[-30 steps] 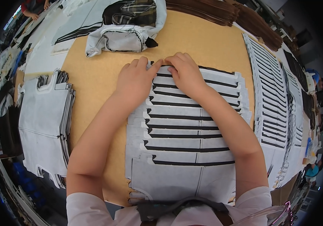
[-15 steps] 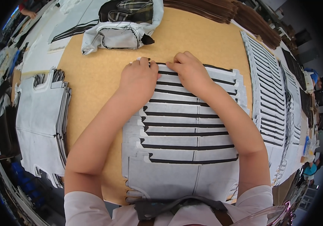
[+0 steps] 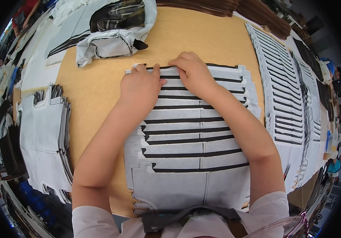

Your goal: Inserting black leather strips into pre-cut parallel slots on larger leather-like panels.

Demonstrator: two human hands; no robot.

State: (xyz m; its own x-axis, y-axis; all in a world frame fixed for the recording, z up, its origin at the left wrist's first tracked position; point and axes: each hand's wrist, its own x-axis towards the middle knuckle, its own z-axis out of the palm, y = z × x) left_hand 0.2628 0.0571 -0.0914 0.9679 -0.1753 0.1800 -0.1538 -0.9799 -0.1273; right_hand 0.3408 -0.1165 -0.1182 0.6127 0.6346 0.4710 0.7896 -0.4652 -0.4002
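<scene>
1. Widest thing before me: the tan desk (image 3: 95, 89), bare in a broad band on the left and beyond my hands.
2. Next, right in front of me on that desk, the overlapping pale grey panels (image 3: 166, 186), lapped one over another from the far edge down toward my body, each showing a black band, with notched tabs stepping along both sides.
3. Over to the right, the long row of pale striped pieces (image 3: 285, 95), lapped the same way and running away from me at a slant.
4. On my left, well apart from the panels, the stack of pale notched pieces (image 3: 41, 127), its layers fanned at the right edge.
5. Up beyond my left hand, the crumpled white bundle (image 3: 113, 45), dark plaid cloth showing on it.
6. And my hands: the left (image 3: 140, 85) is half curled over the far left edge of the panels, thumb out toward the middle; the right (image 3: 194, 73) is beside it, fingers bent, index at the same edge. Whether either one pinches cloth, I can't tell.
</scene>
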